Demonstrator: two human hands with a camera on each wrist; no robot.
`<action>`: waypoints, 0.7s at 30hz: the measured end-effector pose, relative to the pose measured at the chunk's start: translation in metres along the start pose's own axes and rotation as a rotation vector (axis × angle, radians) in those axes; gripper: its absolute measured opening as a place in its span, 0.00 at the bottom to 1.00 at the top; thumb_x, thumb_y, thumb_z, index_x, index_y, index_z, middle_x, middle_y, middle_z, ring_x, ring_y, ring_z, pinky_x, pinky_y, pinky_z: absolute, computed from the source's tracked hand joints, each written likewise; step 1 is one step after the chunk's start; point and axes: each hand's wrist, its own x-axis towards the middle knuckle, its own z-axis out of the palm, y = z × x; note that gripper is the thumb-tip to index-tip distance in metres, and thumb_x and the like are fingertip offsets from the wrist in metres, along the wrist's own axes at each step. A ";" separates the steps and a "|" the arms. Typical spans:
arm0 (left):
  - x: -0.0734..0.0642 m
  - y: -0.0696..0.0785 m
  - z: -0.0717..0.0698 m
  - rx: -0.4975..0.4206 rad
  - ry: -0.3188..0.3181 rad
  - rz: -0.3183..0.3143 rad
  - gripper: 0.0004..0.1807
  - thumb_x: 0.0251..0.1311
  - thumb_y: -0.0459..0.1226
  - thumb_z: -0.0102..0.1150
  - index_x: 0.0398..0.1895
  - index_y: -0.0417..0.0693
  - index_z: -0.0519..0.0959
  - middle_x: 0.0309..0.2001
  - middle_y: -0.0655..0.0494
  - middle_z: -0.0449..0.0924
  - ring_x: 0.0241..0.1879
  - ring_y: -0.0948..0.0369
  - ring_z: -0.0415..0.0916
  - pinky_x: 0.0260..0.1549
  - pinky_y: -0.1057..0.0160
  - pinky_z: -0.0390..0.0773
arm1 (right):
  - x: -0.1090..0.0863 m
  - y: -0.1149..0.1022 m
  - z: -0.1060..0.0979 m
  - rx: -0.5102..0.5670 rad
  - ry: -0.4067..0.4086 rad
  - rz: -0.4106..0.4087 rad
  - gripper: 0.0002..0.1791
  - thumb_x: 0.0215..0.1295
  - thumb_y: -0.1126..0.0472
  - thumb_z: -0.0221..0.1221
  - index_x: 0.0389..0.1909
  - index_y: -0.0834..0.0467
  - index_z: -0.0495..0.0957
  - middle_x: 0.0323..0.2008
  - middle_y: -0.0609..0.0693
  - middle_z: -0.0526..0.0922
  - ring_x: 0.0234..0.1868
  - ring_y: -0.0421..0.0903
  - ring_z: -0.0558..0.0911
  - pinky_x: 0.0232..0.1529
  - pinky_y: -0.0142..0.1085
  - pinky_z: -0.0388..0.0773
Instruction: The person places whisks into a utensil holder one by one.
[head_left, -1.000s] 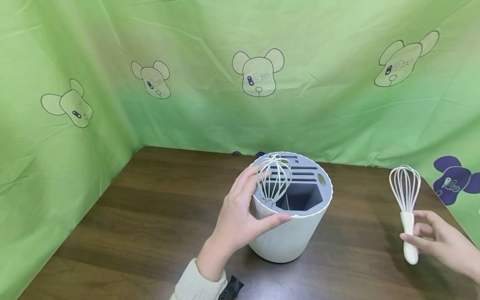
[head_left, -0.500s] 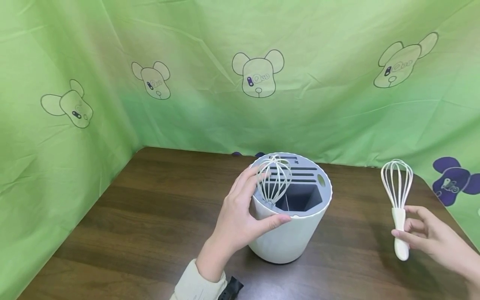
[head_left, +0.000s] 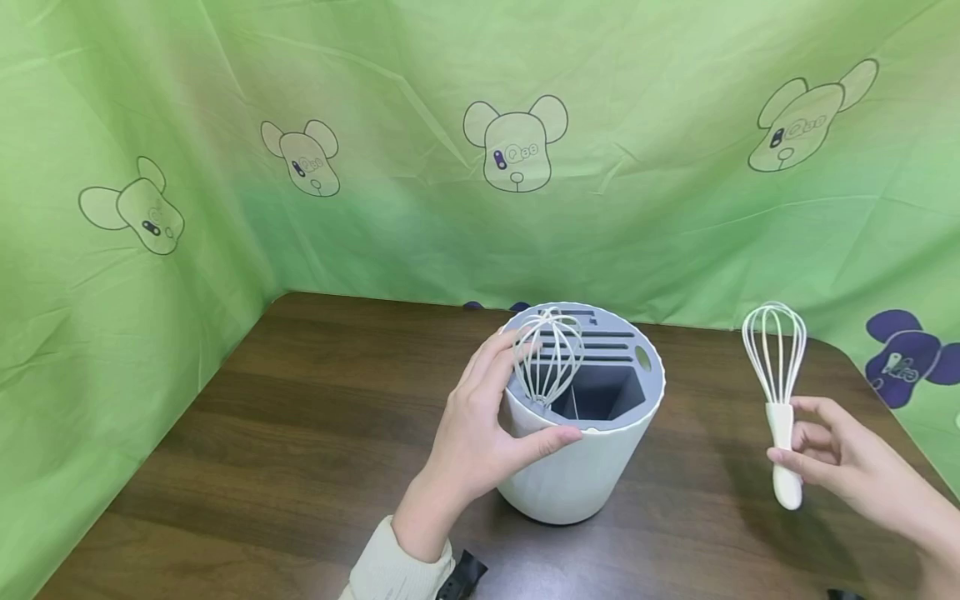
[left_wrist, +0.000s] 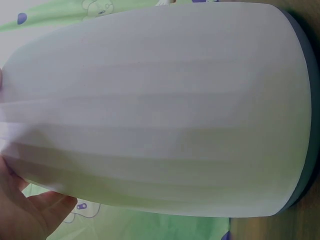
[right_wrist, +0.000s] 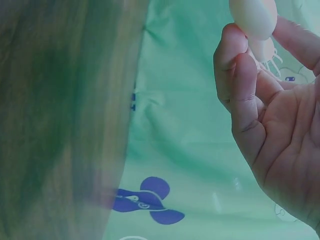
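Observation:
A white utensil holder [head_left: 570, 475] with a grey slotted top stands upright on the table. My left hand [head_left: 480, 433] grips its near left side, fingers along the rim and thumb across the front. In the left wrist view the holder's ribbed wall [left_wrist: 165, 110] fills most of the frame. One whisk [head_left: 542, 398] stands in the holder, wire end up, its handle hidden inside. To the right, my right hand [head_left: 847, 458] pinches the white handle of a second whisk [head_left: 782, 425], held wires up above the table. The right wrist view shows this handle's rounded end [right_wrist: 254, 17] between fingers and thumb.
The dark wooden table [head_left: 300, 433] runs back to a green cloth [head_left: 390, 242] with mouse-like figures, which hangs behind and at both sides. Beside the holder's whisk is an open compartment [head_left: 603, 392], with narrow slots [head_left: 600, 346] behind it.
My right hand has moved left with its whisk, toward the holder, and slightly up in the head view. The left hand and the holder have stayed put.

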 end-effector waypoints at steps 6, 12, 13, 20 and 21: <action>0.001 0.000 -0.001 -0.002 0.003 0.000 0.46 0.43 0.54 0.78 0.68 0.57 0.70 0.72 0.64 0.64 0.74 0.63 0.58 0.66 0.51 0.71 | 0.008 -0.010 0.001 0.006 -0.013 -0.004 0.41 0.58 0.87 0.52 0.64 0.44 0.61 0.29 0.42 0.84 0.27 0.36 0.84 0.30 0.25 0.77; 0.000 0.001 -0.001 -0.005 -0.001 -0.008 0.46 0.42 0.53 0.78 0.68 0.57 0.70 0.72 0.64 0.63 0.74 0.63 0.58 0.66 0.52 0.71 | 0.014 -0.017 0.006 0.038 -0.042 -0.011 0.42 0.58 0.87 0.52 0.65 0.46 0.60 0.31 0.43 0.84 0.29 0.38 0.85 0.31 0.27 0.79; 0.000 0.001 -0.001 -0.006 -0.002 -0.009 0.46 0.42 0.53 0.78 0.68 0.57 0.70 0.72 0.64 0.63 0.74 0.63 0.58 0.66 0.52 0.71 | 0.015 -0.019 0.006 0.035 -0.043 -0.007 0.42 0.58 0.87 0.52 0.65 0.46 0.60 0.31 0.43 0.84 0.29 0.38 0.85 0.31 0.27 0.79; 0.000 0.001 -0.001 -0.006 -0.004 -0.009 0.46 0.42 0.54 0.78 0.68 0.57 0.70 0.72 0.64 0.64 0.74 0.63 0.58 0.67 0.52 0.71 | 0.021 -0.028 0.014 0.013 -0.045 -0.014 0.43 0.58 0.86 0.53 0.66 0.45 0.59 0.32 0.42 0.84 0.30 0.37 0.85 0.32 0.26 0.79; 0.000 0.001 -0.001 -0.004 -0.003 -0.008 0.46 0.42 0.54 0.78 0.68 0.57 0.70 0.72 0.64 0.64 0.74 0.63 0.58 0.66 0.52 0.71 | 0.022 -0.029 0.015 0.013 -0.049 -0.020 0.43 0.58 0.86 0.53 0.66 0.45 0.59 0.32 0.42 0.84 0.30 0.37 0.85 0.32 0.26 0.79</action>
